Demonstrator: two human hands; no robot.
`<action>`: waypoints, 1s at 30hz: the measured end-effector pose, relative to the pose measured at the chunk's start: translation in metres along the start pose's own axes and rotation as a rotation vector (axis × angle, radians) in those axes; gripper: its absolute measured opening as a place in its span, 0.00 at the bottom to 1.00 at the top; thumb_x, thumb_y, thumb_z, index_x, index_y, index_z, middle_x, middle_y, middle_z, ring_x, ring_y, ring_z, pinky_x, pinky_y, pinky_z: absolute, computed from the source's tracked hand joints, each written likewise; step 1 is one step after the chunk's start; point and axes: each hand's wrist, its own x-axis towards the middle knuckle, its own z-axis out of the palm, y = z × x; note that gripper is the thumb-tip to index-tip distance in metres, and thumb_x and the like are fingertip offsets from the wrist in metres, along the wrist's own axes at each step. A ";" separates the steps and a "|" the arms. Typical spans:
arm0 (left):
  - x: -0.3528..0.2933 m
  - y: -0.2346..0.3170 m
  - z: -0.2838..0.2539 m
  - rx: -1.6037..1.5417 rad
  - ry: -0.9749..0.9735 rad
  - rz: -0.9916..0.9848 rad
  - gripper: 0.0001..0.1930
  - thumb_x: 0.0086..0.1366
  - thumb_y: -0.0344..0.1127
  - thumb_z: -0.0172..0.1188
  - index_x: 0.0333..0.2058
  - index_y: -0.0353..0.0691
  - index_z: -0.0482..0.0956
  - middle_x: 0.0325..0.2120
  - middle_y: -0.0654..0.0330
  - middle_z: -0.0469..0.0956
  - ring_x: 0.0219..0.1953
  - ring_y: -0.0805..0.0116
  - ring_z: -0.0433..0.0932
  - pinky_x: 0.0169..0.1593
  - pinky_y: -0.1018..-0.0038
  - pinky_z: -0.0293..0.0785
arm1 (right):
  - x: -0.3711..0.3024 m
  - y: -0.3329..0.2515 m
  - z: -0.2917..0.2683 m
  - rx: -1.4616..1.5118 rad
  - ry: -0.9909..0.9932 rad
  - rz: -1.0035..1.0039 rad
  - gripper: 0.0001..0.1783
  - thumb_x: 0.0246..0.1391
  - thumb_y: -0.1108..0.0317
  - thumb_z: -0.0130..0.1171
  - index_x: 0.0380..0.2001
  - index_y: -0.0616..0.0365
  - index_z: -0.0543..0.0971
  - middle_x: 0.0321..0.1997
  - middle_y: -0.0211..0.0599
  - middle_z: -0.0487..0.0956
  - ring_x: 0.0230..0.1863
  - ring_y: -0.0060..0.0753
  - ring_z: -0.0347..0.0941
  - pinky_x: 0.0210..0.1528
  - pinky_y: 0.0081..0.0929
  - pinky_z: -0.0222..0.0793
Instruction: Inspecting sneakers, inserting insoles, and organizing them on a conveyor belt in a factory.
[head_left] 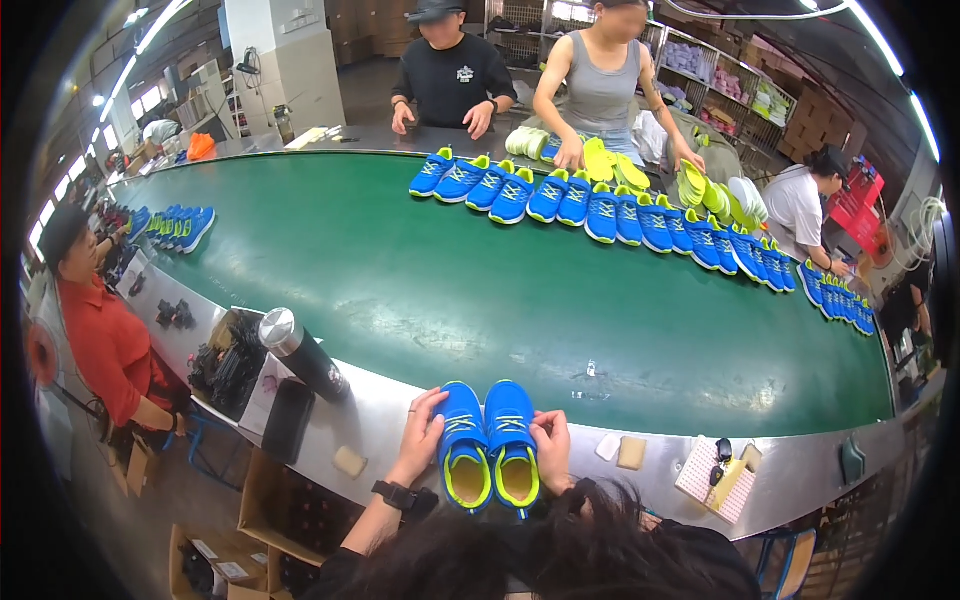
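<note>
Pair: blue left shoe [461, 425] and right shoe [511, 425], side by side at the near edge of the metal counter [385, 420], toes toward the green belt [440, 310], openings toward my wearer. Whether the soles bear fully on the metal, I cannot tell.
Left hand [420, 437]: bent fingers against the outer flank of the left shoe, toward the toe.
Right hand [551, 442]: fingers curled at the outer flank of the right shoe, beside the strap. I cannot tell whether either hand truly pinches or only steadies.
Weight: light, I judge.
Uppers: soft, likely to dent if squeezed at the opening.
Soles: probably springy, firmer than the uppers, not slippery.
Fragility: low; scuffs likelier than breakage.
Best hold: I'd take the outer flanks low, near the sole, or the heel; the lace [459, 424] would give a poor grip.
Nearby: dark bottle [305, 357] left of the left hand; tan sponge [631, 453] right of the right hand.
</note>
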 end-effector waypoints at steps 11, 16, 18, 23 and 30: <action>-0.001 0.006 0.008 0.146 0.057 0.031 0.20 0.66 0.35 0.47 0.56 0.39 0.71 0.59 0.50 0.65 0.61 0.55 0.63 0.65 0.64 0.57 | 0.000 0.001 -0.005 0.000 0.005 0.004 0.08 0.53 0.77 0.57 0.35 0.61 0.70 0.46 0.46 0.76 0.43 0.24 0.71 0.50 0.24 0.67; -0.001 0.005 0.006 0.184 0.062 0.051 0.20 0.66 0.34 0.47 0.56 0.38 0.71 0.58 0.50 0.65 0.61 0.54 0.63 0.65 0.63 0.57 | 0.000 0.003 -0.002 0.009 0.019 0.031 0.08 0.52 0.77 0.57 0.35 0.61 0.70 0.47 0.46 0.76 0.44 0.26 0.72 0.50 0.26 0.67; -0.001 0.004 0.007 0.187 0.061 0.059 0.20 0.66 0.34 0.47 0.55 0.38 0.71 0.58 0.49 0.65 0.61 0.54 0.63 0.66 0.63 0.57 | 0.000 0.002 -0.002 -0.011 0.025 0.019 0.08 0.52 0.77 0.57 0.35 0.61 0.70 0.45 0.45 0.76 0.43 0.26 0.72 0.50 0.26 0.68; -0.001 0.005 0.011 0.211 0.081 0.059 0.20 0.65 0.33 0.46 0.55 0.38 0.72 0.58 0.49 0.66 0.60 0.53 0.63 0.66 0.62 0.57 | 0.006 -0.015 -0.004 -0.076 0.008 0.058 0.09 0.52 0.75 0.58 0.35 0.61 0.70 0.41 0.41 0.77 0.43 0.29 0.74 0.50 0.28 0.69; -0.001 0.006 0.016 0.237 0.090 0.063 0.20 0.64 0.33 0.46 0.55 0.38 0.72 0.57 0.49 0.67 0.60 0.52 0.64 0.66 0.62 0.57 | 0.117 -0.082 -0.036 -0.234 -0.343 0.078 0.28 0.55 0.66 0.63 0.56 0.55 0.63 0.48 0.37 0.71 0.47 0.29 0.71 0.48 0.30 0.72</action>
